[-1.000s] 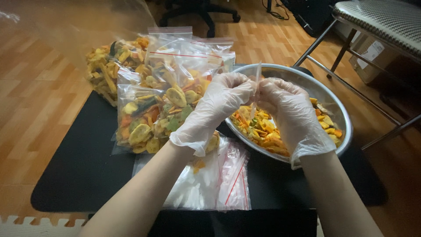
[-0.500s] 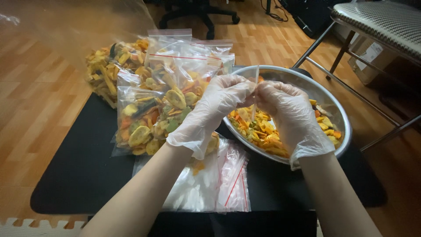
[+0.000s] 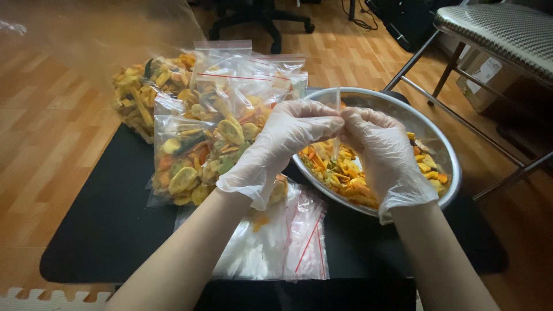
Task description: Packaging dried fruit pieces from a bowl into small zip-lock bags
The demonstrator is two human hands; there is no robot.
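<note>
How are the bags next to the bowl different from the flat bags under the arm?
The bags by the bowl are puffy and full of yellow, orange and green chips; the flat bags hold nothing I can see. The full bags lean on each other in a heap; the flat ones lie in a low stack. Both kinds are clear plastic with a red line near the top, on the same black mat.

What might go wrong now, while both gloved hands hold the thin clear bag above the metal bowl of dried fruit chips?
1. The thin clear plastic bag is pinched between the gloved left hand and gloved right hand; smooth gloves may slip on it.
2. The round metal bowl seems to overhang the black mat's edge, so a knock might tip the chips out.
3. The filled zip bags are stacked loosely and might slide.
</note>
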